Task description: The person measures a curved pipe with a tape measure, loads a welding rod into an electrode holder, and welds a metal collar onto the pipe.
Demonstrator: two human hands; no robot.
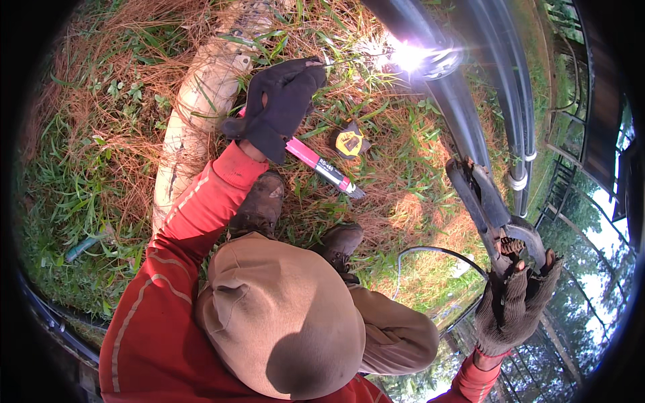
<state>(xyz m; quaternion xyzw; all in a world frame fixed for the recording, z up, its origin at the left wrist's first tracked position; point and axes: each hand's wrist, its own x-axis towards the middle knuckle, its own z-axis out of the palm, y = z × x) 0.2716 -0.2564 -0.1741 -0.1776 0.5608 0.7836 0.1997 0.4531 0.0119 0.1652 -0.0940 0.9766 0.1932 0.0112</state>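
Note:
My left hand [285, 94], in a dark glove, is closed around a thin welding rod [346, 62]. The rod runs right to a dazzling welding arc [411, 57] on a dark round metal tube [457, 101]; the glare hides the joint. Beneath my left wrist slants a pink and black packet of rods [316, 161], their grey ends showing at its lower tip. At the right, my right hand [514, 309], in a worn knitted glove, grips a scuffed welding clamp [480, 201] by its handles. The clamp's far end is close to the tube; contact cannot be made out.
A yellow and black tape measure [349, 141] lies in the grass. Left of it stretches a pale log [191, 114]. More dark tubes [507, 87] stand at the right, and a cable [437, 250] curves below the clamp. My bent knees [282, 316] fill the front.

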